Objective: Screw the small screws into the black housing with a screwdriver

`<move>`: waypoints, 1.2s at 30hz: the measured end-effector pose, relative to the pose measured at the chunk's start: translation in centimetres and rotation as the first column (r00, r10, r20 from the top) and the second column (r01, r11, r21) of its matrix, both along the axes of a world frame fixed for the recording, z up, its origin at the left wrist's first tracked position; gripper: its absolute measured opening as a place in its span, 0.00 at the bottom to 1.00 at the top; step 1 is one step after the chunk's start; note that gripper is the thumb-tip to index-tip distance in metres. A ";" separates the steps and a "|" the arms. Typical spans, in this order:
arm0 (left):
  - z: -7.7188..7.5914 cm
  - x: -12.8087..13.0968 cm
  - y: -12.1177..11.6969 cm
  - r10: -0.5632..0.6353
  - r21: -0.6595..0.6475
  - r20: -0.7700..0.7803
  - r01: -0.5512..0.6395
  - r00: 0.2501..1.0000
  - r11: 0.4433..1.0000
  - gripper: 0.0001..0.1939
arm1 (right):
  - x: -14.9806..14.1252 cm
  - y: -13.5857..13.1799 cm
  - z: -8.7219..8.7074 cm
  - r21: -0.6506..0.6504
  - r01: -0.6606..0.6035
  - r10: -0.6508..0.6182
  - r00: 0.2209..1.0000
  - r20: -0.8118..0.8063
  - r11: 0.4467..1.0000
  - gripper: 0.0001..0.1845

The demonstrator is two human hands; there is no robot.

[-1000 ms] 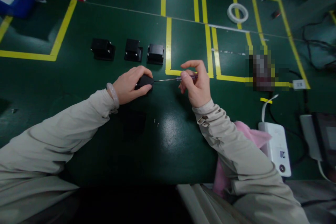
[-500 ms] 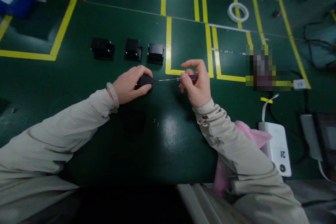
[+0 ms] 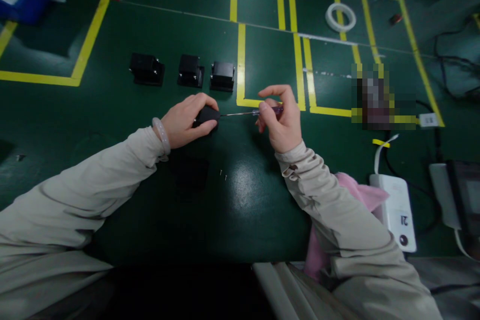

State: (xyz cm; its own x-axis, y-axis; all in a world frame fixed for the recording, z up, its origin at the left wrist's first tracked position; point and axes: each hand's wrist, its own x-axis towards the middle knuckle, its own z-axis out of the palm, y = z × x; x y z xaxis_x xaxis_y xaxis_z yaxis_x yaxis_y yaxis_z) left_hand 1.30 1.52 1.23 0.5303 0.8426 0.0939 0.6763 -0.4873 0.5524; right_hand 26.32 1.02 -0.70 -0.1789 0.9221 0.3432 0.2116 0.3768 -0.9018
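My left hand (image 3: 187, 121) is closed around a small black block (image 3: 207, 116), pressing it against the green table; fingers and thumb cover much of it. In my right hand (image 3: 279, 120) I grip a screwdriver (image 3: 257, 111) by its purple, partly clear handle. Its thin metal shaft points left and the tip meets the right side of the black block. Two tiny screws (image 3: 223, 175) lie on the table below the hands. Beyond my left hand stand three black boxy parts, one at the left (image 3: 146, 69), one in the middle (image 3: 190, 71) and one at the right (image 3: 222, 76).
A dark flat piece (image 3: 192, 174) lies near the screws. Yellow tape (image 3: 241, 65) marks rectangles on the table, with a white tape roll (image 3: 340, 17) at the back. A white power box (image 3: 393, 210) and pink cloth (image 3: 358, 190) are at right, a blue bin (image 3: 32, 2) far left.
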 end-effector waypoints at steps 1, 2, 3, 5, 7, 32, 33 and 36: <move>0.0 0.0 0.0 -0.001 0.001 0.003 0.001 1.000 1.000 0.16 | 0.0 0.0 0.0 0.003 0.000 0.000 1.000 0.012 1.000 0.20; 0.0 0.0 0.0 -0.002 0.002 0.003 0.002 1.000 1.000 0.16 | 0.0 0.0 0.1 0.005 0.002 -0.003 1.000 0.025 1.000 0.20; 0.0 0.0 0.0 -0.004 0.002 0.001 0.004 1.000 1.000 0.16 | 0.1 0.0 0.1 0.009 0.006 -0.006 0.999 0.036 1.000 0.20; 0.0 0.0 0.0 -0.008 0.001 -0.004 0.008 1.000 1.000 0.16 | 0.1 0.0 0.1 0.020 0.011 -0.012 0.999 0.044 1.000 0.21; 0.0 -0.1 0.0 -0.012 0.004 -0.003 0.012 1.000 1.000 0.16 | 0.1 -0.1 0.2 0.022 0.013 -0.014 0.999 0.045 1.000 0.21; -0.2 -0.1 0.1 -0.025 0.039 -0.012 0.025 1.000 0.999 0.19 | 0.1 0.1 -0.5 -0.018 0.013 -0.013 1.000 -0.005 1.000 0.20; -0.2 -0.1 0.1 -0.024 0.038 -0.011 0.024 1.000 0.999 0.19 | 0.1 0.1 -0.5 -0.016 0.018 -0.018 1.000 0.001 1.000 0.20; -0.1 -0.1 0.1 -0.014 0.022 -0.014 0.014 1.000 1.000 0.18 | 0.1 0.0 -0.3 0.002 0.024 -0.024 0.999 0.024 1.000 0.21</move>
State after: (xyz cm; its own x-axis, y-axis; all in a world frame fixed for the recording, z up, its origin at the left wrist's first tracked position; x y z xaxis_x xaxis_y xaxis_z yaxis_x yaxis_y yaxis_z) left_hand 1.21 1.59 1.18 0.5432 0.8330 0.1050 0.6771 -0.5085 0.5319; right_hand 26.42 1.05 -0.98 -0.1651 0.9256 0.3405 0.2420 0.3727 -0.8959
